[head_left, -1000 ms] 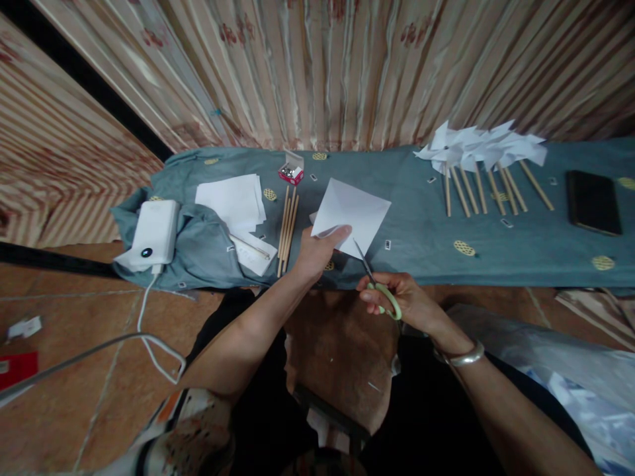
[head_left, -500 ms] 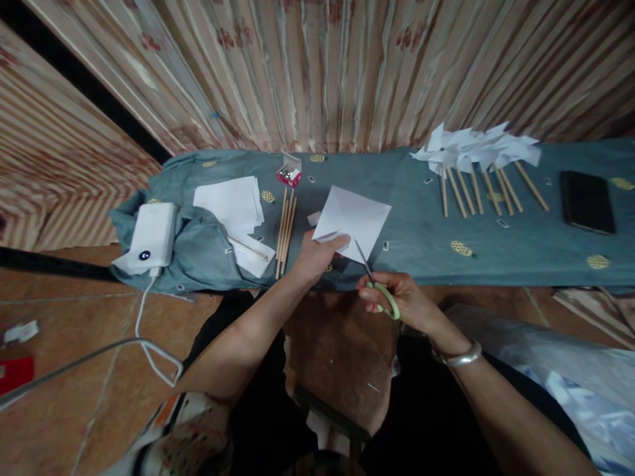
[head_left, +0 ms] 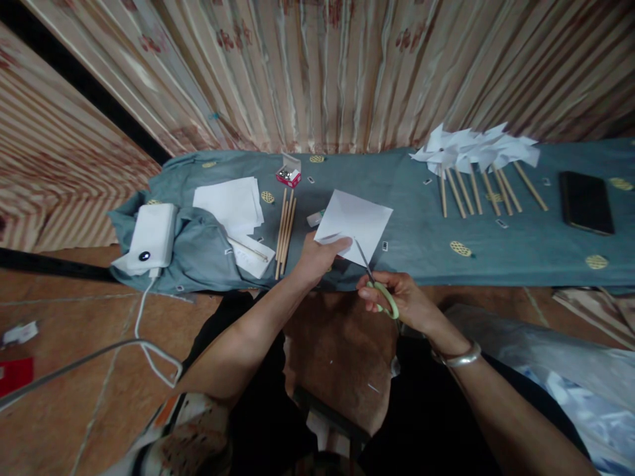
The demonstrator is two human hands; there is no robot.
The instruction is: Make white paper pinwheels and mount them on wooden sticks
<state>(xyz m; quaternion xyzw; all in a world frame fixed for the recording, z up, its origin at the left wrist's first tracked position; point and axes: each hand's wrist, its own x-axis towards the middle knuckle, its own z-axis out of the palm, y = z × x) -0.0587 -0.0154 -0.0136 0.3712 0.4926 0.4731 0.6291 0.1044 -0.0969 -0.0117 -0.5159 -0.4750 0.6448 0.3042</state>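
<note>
My left hand (head_left: 317, 254) grips a square sheet of white paper (head_left: 360, 218) by its lower left side, thumb on top and the other fingers underneath. In my right hand (head_left: 391, 297) is a pair of scissors (head_left: 385, 301) with light green handles, the fingers wrapped round them. Its blades lie over the sheet near the lower corner, pointing up and left towards my left thumb. Left of the sheet several wooden sticks (head_left: 285, 231) lie side by side. Partly behind the sheet's left edge sits a small whitish block, perhaps an eraser (head_left: 314, 218).
A red box of small metal pieces (head_left: 289, 173), a paper stack (head_left: 228, 201), a pen (head_left: 248, 248) and a white power bank (head_left: 153, 235) with a cable are at left. Paper pinwheels (head_left: 479, 151) on sticks and a dark phone (head_left: 586, 201) lie right on the green cloth (head_left: 417, 244).
The paper has shifted slightly down and right, showing more of the small block behind it. Both hands keep their holds; the scissors have barely moved.
</note>
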